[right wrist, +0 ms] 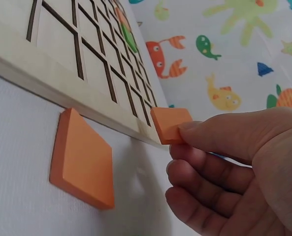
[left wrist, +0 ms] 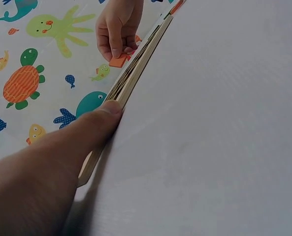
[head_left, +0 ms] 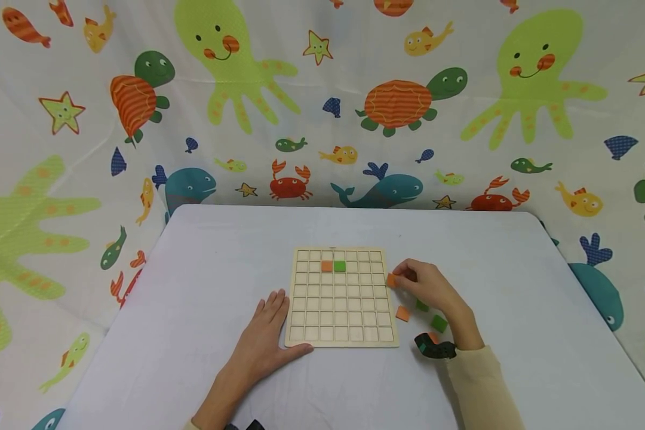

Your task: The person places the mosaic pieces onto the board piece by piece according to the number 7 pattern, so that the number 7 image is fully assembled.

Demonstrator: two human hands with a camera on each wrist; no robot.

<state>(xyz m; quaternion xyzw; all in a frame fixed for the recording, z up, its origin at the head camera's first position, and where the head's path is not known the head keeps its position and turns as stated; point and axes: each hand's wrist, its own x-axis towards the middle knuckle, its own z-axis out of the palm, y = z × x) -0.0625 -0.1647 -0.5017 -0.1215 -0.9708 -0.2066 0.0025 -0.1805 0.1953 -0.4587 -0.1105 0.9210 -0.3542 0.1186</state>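
Note:
A wooden grid board [head_left: 343, 298] with square cells lies on the white table. In its second row from the back, an orange tile [head_left: 327, 266] and a green tile [head_left: 340, 266] sit side by side. My right hand [head_left: 427, 285] pinches another orange tile [right wrist: 170, 124] between thumb and fingers, just over the board's right edge. My left hand [head_left: 266, 337] lies with fingers spread at the board's front left corner, index side along the left edge and thumb [left wrist: 104, 115] on the front edge.
Right of the board lie a loose orange tile [head_left: 402, 313], green tiles [head_left: 439, 323] and another orange piece [head_left: 433, 338] partly behind the black wrist camera [head_left: 434, 347]. A curtain [head_left: 301, 89] printed with sea animals hangs behind the table [head_left: 220, 257].

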